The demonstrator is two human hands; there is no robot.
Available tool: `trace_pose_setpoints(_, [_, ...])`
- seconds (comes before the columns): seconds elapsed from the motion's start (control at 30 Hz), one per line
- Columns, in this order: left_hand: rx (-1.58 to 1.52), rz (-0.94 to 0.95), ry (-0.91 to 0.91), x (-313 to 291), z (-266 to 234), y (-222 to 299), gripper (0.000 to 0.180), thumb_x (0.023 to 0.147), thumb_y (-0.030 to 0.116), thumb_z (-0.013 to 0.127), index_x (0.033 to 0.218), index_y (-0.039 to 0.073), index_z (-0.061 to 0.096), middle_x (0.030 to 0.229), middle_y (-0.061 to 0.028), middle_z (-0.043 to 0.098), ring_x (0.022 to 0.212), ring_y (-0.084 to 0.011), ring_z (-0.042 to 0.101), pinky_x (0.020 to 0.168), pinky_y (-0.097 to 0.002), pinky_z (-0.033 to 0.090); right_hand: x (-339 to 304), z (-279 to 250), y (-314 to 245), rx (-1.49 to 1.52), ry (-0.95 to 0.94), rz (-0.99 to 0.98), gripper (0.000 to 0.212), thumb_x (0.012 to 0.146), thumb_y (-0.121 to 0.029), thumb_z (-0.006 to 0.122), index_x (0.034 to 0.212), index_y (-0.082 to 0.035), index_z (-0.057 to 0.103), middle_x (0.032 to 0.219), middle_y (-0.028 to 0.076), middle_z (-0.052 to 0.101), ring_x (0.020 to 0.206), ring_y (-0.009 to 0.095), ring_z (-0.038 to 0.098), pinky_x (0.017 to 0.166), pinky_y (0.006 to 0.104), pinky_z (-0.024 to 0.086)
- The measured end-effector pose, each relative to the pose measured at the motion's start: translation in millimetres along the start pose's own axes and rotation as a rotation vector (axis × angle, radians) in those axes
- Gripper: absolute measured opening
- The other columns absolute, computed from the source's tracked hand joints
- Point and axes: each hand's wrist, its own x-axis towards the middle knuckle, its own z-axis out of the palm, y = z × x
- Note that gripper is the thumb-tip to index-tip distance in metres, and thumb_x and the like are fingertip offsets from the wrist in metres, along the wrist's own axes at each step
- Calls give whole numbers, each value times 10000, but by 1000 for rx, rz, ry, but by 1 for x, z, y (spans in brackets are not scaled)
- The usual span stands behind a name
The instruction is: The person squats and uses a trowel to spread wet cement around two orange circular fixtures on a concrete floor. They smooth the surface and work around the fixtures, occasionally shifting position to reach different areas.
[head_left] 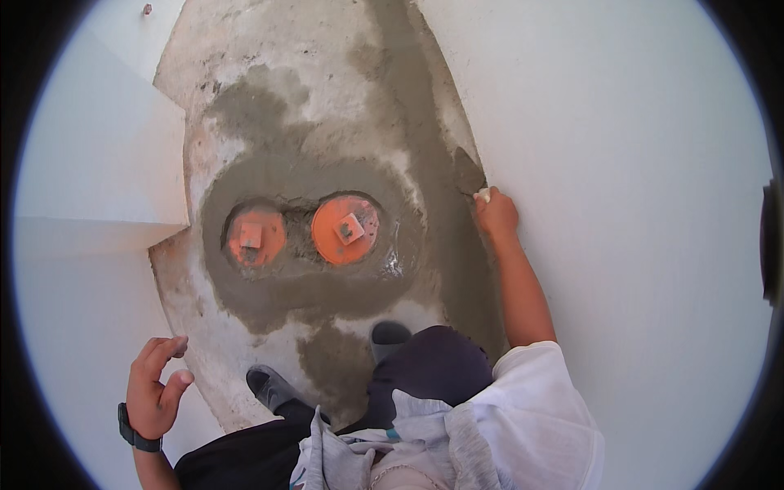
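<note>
My right hand (496, 214) is closed around the pale handle of a trowel (468, 171). The trowel's grey, mortar-smeared blade lies at the foot of the right wall, against a strip of wet mortar (457, 245). My left hand (157, 384), with a dark watch on its wrist, hangs at the lower left with fingers and thumb apart, holding nothing. Between my hands, a ring of smoothed grey mortar (314, 292) surrounds two round orange caps, the left cap (269, 237) and the right cap (328, 229). Each cap has a raised square in its middle.
A white wall (621, 204) runs along the right side. On the left, a white wall corner (122, 163) juts toward the caps. The rough concrete floor (253, 41) carries patches of mortar. My feet in dark shoes (273, 390) stand just below the mortar ring.
</note>
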Motion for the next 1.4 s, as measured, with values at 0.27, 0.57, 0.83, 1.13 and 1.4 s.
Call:
trace_pose_setpoints(0.27, [-22, 21, -60, 6, 0, -35, 422, 882, 217, 733, 1218, -21, 644, 1004, -183, 665, 942, -330, 654, 873, -387, 516, -19, -15, -20, 31, -9, -33, 411, 941, -422, 651, 1027, -20, 670, 940, 250, 714, 918, 450, 680, 795, 532, 527])
trace_pose_setpoints(0.57, [66, 196, -85, 84, -1, -88, 384, 908, 251, 730, 1196, 3, 669, 1012, -168, 670, 924, -336, 652, 830, -397, 519, -61, -46, 6, 160, 114, 50, 448, 954, -456, 659, 945, -8, 671, 779, 199, 697, 700, 367, 683, 670, 447, 543])
trace_pose_setpoints(0.83, [215, 441, -136, 166, -39, -52, 266, 896, 186, 749, 741, -10, 659, 1028, -170, 671, 871, -337, 643, 760, -395, 507, -358, -106, 52, 552, -439, 756, 525, 863, -522, 733, 774, -7, 687, 602, 127, 632, 552, 209, 658, 526, 379, 526])
trace_pose_setpoints(1.13, [-309, 367, -390, 165, 31, -14, 514, 949, 165, 718, 1393, -31, 551, 1278, -123, 646, 1065, -200, 638, 891, -337, 529, -738, -33, -43, 392, -659, 1386, 363, 841, -379, 713, 912, -28, 769, 890, 146, 754, 816, 319, 738, 762, 424, 586])
trace_pose_setpoints(1.4, [-398, 495, -681, 153, 127, 66, 448, 975, 187, 705, 1337, -49, 585, 1094, -101, 700, 866, -131, 669, 767, -270, 556, -798, 5, -126, 346, -540, 1443, 281, 883, -253, 624, 1071, -118, 784, 1114, 148, 747, 1051, 328, 723, 884, 445, 574])
